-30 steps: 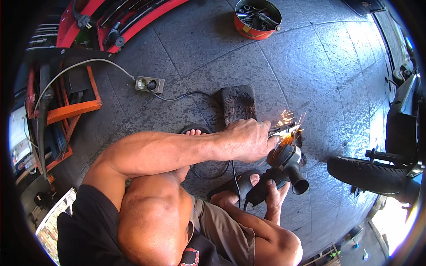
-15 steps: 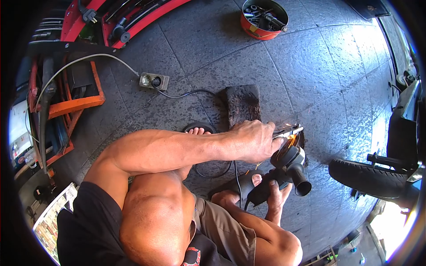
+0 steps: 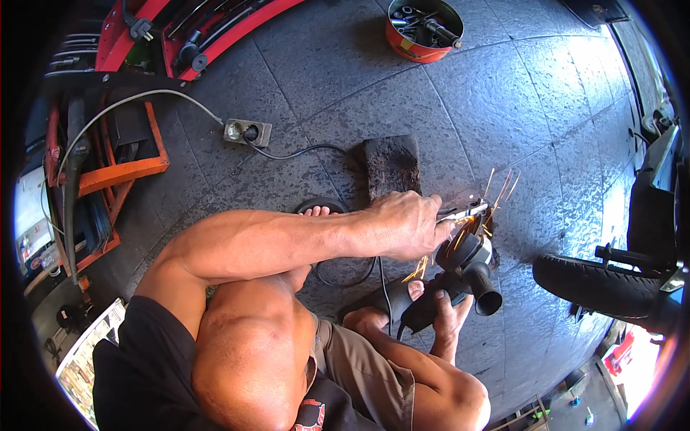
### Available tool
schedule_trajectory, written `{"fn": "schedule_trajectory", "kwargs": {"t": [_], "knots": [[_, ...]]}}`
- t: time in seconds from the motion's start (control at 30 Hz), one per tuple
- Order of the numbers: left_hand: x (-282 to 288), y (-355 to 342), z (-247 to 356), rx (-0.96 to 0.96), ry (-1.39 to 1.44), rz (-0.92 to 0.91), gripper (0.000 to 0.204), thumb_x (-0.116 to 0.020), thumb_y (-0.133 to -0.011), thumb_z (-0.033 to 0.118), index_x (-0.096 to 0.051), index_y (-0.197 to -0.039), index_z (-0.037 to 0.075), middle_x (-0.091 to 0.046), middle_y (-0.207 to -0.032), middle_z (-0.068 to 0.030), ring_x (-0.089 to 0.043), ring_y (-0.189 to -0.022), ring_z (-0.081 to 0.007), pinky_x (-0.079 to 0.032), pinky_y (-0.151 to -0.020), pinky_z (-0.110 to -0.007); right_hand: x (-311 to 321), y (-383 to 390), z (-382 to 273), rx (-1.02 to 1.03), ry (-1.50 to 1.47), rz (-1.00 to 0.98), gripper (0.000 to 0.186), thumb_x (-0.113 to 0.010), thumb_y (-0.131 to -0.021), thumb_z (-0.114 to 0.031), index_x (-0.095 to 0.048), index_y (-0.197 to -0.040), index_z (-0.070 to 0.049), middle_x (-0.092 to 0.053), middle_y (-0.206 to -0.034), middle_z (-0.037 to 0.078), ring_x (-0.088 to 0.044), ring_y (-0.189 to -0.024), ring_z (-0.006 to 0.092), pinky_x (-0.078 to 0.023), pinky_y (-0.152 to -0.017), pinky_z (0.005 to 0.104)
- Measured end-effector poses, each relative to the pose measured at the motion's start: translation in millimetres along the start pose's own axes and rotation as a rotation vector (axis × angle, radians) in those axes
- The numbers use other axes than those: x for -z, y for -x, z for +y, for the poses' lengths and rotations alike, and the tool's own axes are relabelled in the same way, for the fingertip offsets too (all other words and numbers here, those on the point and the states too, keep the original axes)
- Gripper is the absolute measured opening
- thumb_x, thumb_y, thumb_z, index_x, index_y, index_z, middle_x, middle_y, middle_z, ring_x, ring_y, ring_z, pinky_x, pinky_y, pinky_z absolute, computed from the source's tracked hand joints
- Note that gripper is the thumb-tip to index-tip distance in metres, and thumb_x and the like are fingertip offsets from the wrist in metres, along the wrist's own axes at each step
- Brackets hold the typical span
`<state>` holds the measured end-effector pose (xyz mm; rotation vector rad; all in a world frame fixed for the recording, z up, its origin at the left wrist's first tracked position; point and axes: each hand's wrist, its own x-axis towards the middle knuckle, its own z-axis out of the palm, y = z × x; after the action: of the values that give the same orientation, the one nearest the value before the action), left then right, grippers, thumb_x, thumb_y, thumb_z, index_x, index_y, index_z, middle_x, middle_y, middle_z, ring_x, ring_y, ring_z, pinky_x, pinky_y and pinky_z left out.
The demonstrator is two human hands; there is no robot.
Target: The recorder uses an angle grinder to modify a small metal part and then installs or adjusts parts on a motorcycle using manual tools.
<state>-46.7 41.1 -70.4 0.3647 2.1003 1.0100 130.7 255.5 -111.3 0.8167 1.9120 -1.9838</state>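
L hand [image 3: 406,226]: clamped on a metal bit [image 3: 471,212], prob. one w/ a dark part near the grip & a pale end poking twd floor's right edge; can't ID it tbh
R hand [image 3: 447,316]: wrapped tight round the grinder [image 3: 460,258], down nr the sandal [image 3: 370,310]
Metal bit: held up off the floor [image 3: 496,93], just past the near right corner of the block [image 3: 392,169]
Grinder: head right below the metal bit; disc mostly hidden, so can't tell exact contact
Sparks [image 3: 502,188]: one bunch up past the metal bit, another down by the sandal
Cord [image 3: 295,154]: black, runs from block's left edge to the socket [image 3: 246,133]
Bucket [image 3: 413,49]: red, full of tools, nr floor's far edge
Wheel [image 3: 596,286]: floor's right edge, well apart from the grinder
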Motion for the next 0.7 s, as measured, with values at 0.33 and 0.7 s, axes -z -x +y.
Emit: {"fn": "schedule_trajectory", "kwargs": {"t": [0.33, 0.7], "knots": [[-6, -4, -9, 0.021, 0.028, 0.02, 0.046, -0.049, -0.097, 0.036, -0.058, -0.099, -0.009, -0.063, -0.074, -0.0316, -0.066, -0.08, -0.0483, -0.051, -0.073, -0.055, 0, -1, -3, -0.032, 0.055, 0.033, 0.058, -0.073, -0.074, -0.021, -0.052, -0.123, 0.003, -0.061, -0.107, 0.011, -0.061, -0.096, 0.0207, -0.051, -0.086, 0.0357], [22, -4, -48, -0.012, 0.929, -0.278, 0.049, -0.045, -0.098, 0.049, -0.06, -0.106, 0.003, -0.056, -0.074, -0.0017, -0.049, -0.059, -0.0077, -0.044, -0.055, -0.022, 26, 2, -43, 0.033, 0.146, 0.146, 0.087, -0.094, -0.059, -0.035, -0.048, -0.125, -0.003, -0.062, -0.111, 0.008, -0.06, -0.101, 0.0189, -0.048, -0.09, 0.0337]]}}
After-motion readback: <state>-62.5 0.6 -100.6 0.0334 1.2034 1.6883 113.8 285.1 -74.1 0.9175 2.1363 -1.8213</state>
